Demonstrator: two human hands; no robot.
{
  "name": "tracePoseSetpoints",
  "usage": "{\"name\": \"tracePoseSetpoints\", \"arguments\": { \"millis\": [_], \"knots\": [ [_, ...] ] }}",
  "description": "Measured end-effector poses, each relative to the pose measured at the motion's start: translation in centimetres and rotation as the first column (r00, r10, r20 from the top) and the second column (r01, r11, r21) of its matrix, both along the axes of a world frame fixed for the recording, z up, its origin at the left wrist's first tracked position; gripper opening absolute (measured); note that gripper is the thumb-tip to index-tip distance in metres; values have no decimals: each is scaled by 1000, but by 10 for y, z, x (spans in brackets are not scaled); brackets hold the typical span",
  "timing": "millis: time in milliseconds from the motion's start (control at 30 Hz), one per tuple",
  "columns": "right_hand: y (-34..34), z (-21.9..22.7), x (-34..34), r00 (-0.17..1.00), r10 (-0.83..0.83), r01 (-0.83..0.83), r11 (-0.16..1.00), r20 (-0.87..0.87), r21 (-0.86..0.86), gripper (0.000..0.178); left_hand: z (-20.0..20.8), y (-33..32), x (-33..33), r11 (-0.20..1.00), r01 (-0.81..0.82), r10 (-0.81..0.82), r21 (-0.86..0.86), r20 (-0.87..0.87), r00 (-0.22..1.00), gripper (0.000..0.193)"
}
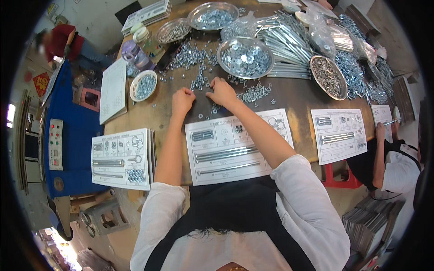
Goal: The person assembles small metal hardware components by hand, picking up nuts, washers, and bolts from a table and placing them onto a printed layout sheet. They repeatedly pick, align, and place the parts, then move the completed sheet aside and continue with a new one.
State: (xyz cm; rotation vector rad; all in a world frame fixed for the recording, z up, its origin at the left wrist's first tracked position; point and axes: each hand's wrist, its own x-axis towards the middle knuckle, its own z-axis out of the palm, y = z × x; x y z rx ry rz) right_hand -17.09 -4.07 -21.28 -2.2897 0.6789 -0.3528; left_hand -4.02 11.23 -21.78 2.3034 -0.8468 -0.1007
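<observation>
My left hand (183,101) is closed, its fingertips pinched at the near side of a spread of loose nuts (199,82); whatever it holds is too small to make out. Just to the right, my right hand (222,92) has its fingers curled down over the table by the same nuts, and I cannot see what lies in them. Under my right forearm lies a white printed hardware card (212,177) with pictures of bolts and rings. Small screws (256,93) lie loose to the right of my right hand.
Metal bowls of washers (245,58) and fasteners (213,16) stand beyond my hands. Long bolts (285,40) are heaped at the far right. A bowl of screws (144,86), a purple bottle (135,55) and stacked cards (121,158) stand left. Another person (400,167) works at the right.
</observation>
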Motion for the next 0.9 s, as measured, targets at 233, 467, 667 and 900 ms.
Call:
{"name": "tracePoseSetpoints", "arguments": {
  "millis": [233,467,667,900],
  "knots": [
    [5,5,14,998,1,5,996,64,-93,54,-21,27,16,982,-108,127,-156,119,985,17],
    [-17,-12,33,977,-76,47,988,201,145,29,2,32,-18,993,68,-65,-94,26,998,19],
    [-39,0,2,994,71,-71,997,81,-10,17,10,18,-27,998,60,-59,-5,70,996,39],
    [-47,6,-6,944,331,-331,941,4,72,21,12,-22,-37,998,43,-50,49,136,989,30]
  ]
}}
